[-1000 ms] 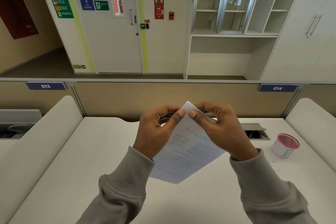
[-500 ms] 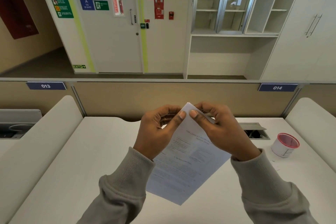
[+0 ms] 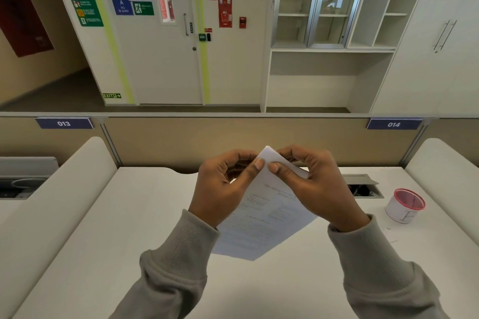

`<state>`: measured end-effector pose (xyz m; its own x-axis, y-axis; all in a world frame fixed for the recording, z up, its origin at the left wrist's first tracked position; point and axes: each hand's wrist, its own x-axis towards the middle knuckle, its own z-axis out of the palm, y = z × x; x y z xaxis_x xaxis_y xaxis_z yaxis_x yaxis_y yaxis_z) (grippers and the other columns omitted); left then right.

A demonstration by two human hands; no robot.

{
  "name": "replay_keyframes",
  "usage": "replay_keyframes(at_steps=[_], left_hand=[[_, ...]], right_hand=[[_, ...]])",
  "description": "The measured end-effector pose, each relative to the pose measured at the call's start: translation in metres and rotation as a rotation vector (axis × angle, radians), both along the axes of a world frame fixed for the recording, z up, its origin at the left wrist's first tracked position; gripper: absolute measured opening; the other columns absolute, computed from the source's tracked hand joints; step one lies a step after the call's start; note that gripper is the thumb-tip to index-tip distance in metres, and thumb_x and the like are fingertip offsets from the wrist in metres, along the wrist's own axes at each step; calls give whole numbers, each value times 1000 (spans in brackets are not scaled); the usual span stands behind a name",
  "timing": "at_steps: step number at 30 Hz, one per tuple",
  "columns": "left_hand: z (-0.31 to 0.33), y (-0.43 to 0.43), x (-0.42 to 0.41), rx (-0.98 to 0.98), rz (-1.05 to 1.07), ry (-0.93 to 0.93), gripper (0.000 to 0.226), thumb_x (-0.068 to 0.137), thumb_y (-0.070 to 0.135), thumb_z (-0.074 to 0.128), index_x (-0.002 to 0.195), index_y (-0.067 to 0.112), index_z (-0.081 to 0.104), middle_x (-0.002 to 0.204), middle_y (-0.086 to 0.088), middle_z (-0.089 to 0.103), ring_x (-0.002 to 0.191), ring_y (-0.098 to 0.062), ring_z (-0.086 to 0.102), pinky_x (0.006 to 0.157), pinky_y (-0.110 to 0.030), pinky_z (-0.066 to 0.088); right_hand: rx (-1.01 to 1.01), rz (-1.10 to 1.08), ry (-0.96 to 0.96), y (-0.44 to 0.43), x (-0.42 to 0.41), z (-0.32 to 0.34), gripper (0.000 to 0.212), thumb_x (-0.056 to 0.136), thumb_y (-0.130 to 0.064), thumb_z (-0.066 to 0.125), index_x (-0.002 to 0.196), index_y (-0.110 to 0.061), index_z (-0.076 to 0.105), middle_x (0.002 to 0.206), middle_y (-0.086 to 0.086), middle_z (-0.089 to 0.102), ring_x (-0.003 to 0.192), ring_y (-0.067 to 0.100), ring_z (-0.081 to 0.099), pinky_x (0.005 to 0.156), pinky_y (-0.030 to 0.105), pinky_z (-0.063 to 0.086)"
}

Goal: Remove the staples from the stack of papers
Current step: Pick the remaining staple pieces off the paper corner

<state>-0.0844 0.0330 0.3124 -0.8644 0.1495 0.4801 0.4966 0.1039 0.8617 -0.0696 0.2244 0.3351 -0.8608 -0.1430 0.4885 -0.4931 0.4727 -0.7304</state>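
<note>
White counter (image 3: 103, 241) runs up to a beige partition (image 3: 181, 142). Over it the left hand (image 3: 223, 189) pinches the top corner of the stack of papers (image 3: 259, 225), thumb on the printed face and fingers curled behind. The right hand (image 3: 318, 189) pinches the same corner just beside it, the thumb tips close together. A red-rimmed white tub (image 3: 404, 206) stands on the counter further right.

A white fire-exit door (image 3: 160, 59) faces the viewer. Right of the door stand glass-fronted shelves (image 3: 324, 8) and white cupboards (image 3: 435, 59); left of it, a beige-walled corridor (image 3: 51, 85). Before it, a tan partition (image 3: 233, 137) backs a white surface (image 3: 116, 228).
</note>
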Motion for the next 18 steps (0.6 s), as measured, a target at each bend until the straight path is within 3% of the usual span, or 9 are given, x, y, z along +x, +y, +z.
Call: replay_keyframes(at_steps=[11,18], left_hand=[[6,-3,4,-35,-67,-78,20,93,35,67,103,19,75,95,-1,76,91,-27,73,74,-52,62],[9,-3,8,3,-119,-152,20,92,30,67,101,14,73,95,-6,75,88,-26,74,76,-52,62]], right_hand=[[21,57,-32,0,3,1,18,93,-36,59,98,-22,71,88,-9,71,85,16,69,66,29,58],[61,65,-65,-1,6,0,22,93,-43,54,98,-24,65,88,-7,69,84,16,68,64,34,59]])
